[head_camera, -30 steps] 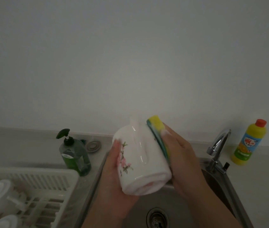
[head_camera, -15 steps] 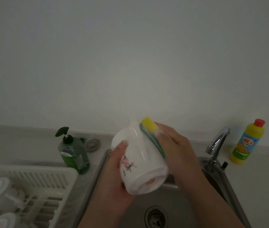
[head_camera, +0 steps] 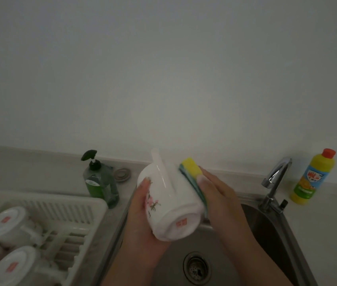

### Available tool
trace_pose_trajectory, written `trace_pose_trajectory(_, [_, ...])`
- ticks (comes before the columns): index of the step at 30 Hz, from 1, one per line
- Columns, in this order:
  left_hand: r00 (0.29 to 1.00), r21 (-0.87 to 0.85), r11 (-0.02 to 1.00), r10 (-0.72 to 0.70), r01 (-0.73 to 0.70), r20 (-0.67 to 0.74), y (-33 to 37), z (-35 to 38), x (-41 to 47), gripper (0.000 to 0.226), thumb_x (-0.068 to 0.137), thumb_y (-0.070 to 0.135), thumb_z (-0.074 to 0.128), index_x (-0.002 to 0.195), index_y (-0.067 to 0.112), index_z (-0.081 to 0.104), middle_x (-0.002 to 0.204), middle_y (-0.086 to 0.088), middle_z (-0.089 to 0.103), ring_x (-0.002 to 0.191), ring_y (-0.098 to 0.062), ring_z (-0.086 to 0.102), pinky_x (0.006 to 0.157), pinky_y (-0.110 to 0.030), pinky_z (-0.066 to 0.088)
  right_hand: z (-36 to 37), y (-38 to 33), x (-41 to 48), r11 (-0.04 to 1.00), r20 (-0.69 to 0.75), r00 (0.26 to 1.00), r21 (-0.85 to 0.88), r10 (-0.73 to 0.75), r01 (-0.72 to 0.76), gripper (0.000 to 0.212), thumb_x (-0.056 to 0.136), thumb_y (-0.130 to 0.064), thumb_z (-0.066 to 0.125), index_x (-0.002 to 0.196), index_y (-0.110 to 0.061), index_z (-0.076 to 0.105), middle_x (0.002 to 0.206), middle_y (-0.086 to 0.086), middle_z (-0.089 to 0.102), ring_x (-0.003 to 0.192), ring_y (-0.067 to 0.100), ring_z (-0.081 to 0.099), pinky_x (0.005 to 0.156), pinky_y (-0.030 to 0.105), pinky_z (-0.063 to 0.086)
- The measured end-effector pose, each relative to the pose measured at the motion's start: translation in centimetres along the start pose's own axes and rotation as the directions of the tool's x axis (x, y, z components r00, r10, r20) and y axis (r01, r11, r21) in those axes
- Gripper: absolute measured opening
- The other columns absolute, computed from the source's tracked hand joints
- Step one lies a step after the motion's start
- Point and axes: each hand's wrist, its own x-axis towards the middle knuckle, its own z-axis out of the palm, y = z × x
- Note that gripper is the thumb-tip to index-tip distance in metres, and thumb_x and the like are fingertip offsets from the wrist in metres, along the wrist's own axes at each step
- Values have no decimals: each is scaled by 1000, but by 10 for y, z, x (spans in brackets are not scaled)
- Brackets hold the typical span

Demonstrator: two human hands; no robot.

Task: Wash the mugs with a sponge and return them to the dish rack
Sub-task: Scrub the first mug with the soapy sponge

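A white mug (head_camera: 171,205) with a pink flower print lies tilted above the sink (head_camera: 266,228), its base with a red stamp facing me and its handle pointing up. My left hand (head_camera: 140,219) grips it from the left and below. My right hand (head_camera: 219,195) presses a yellow and green sponge (head_camera: 192,174) against the mug's right side. Three white mugs (head_camera: 6,226) rest upside down in the white dish rack (head_camera: 64,205) at the lower left.
A green soap pump bottle (head_camera: 101,182) stands between rack and sink, with a round metal sink plug (head_camera: 123,174) behind it. The chrome tap (head_camera: 275,178) rises at the right, a yellow detergent bottle (head_camera: 312,178) beyond it. The drain (head_camera: 197,267) lies below the mug.
The mug has turned so its stamped base faces me more. The sponge has slid along the mug's right side, and my view has shifted slightly.
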Motion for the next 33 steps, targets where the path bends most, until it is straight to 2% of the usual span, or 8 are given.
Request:
trace_pose_trajectory(4, [982, 24, 994, 107, -105, -153, 10, -11, -20, 46, 85, 45, 46, 88, 14, 79, 97, -14, 73, 80, -26, 72, 63, -35, 58, 20, 6, -30, 979, 4, 993, 164, 120, -119, 27, 96, -20, 48, 105, -33, 69, 99, -21, 71, 93, -6, 65, 74, 13, 51])
trace_pose_trajectory(9, [928, 165, 972, 213, -168, -304, 31, -36, -37, 51, 83, 49, 57, 121, 15, 63, 112, -17, 69, 96, -31, 69, 75, -45, 57, 44, 27, -41, 880, 132, 921, 273, 366, -389, 27, 92, -35, 56, 111, -22, 69, 101, -6, 74, 94, 9, 69, 79, 25, 54])
trace_pose_trajectory(11, [881, 267, 943, 290, -198, -373, 34, -41, -41, 76, 67, 53, 75, 130, 17, 53, 124, -19, 62, 111, -38, 61, 92, -59, 48, 50, 33, -37, 749, 213, 847, 395, 488, -531, 41, 87, -45, 58, 117, -18, 66, 107, 3, 72, 99, 19, 69, 83, 36, 52])
trace_pose_trajectory(14, [834, 383, 887, 406, -260, -373, 35, -46, -46, 79, 64, 47, 82, 127, 14, 49, 119, -22, 62, 107, -41, 62, 89, -62, 49, 58, 33, -38, 621, 310, 829, 552, 466, -556, 38, 92, -35, 48, 120, -15, 64, 117, 10, 67, 108, 26, 64, 86, 41, 50])
trace_pose_trajectory(20, [630, 825, 525, 717, -208, -298, 43, -50, -51, 51, 58, 74, 64, 82, 29, 62, 81, -4, 70, 76, -24, 70, 64, -46, 58, 73, 25, -38, 375, 373, 767, 707, 523, -599, 38, 84, -29, 53, 110, -8, 71, 110, 17, 69, 107, 34, 62, 95, 46, 46])
trace_pose_trajectory(26, [566, 933, 240, 823, -268, -50, 56, -55, -52, 49, 68, 63, 58, 63, 14, 62, 57, -4, 60, 54, -23, 59, 50, -42, 53, 81, 21, -42, 221, 446, 709, 740, 547, -636, 46, 92, -31, 43, 88, 0, 76, 99, 22, 71, 81, 38, 71, 67, 48, 58])
trace_pose_trajectory(30, [588, 890, 330, 804, -315, -90, 65, -51, -48, 66, 71, 58, 70, 42, 6, 42, 38, -2, 41, 38, -15, 40, 43, -24, 36, 84, 22, -41, 208, 434, 696, 744, 572, -635, 47, 91, -27, 42, 77, 1, 77, 81, 21, 72, 63, 37, 70, 48, 45, 57])
trace_pose_trajectory(33, [625, 849, 449, 756, -279, -194, 73, -52, -35, 51, 77, 42, 66, 39, 12, 50, 37, 0, 46, 36, -13, 46, 43, -23, 42, 82, 27, -39, 193, 423, 673, 742, 607, -641, 35, 89, -25, 45, 98, -3, 71, 84, 20, 72, 65, 36, 71, 56, 48, 58])
